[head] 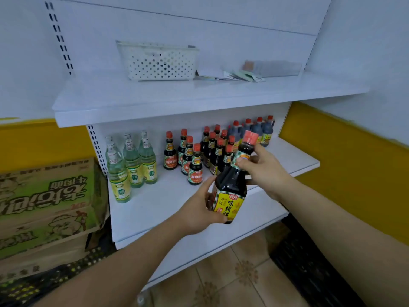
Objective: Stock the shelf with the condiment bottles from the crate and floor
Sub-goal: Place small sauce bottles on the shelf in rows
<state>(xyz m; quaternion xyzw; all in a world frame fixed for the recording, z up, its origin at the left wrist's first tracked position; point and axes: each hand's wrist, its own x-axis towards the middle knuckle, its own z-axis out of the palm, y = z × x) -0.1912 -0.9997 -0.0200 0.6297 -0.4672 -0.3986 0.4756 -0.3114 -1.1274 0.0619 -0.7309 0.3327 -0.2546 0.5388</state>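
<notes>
A dark soy sauce bottle (pixel 232 185) with a red cap and yellow label is held tilted in front of the lower white shelf (pixel 159 202). My left hand (pixel 199 209) grips its base and label. My right hand (pixel 261 167) pinches its neck just under the cap. Behind it, on the shelf, stand several small dark sauce bottles (pixel 194 165) with red caps, several larger dark bottles (pixel 261 129) at the back right, and several clear vinegar bottles (pixel 130 160) at the left.
The upper shelf (pixel 155 100) carries a white perforated basket (pixel 159 62), papers and a clear box (pixel 274 67). Green cardboard boxes (pixel 46 202) are stacked at the left. A dark crate (pixel 309 269) sits on the tiled floor at lower right. Yellow wall lies on both sides.
</notes>
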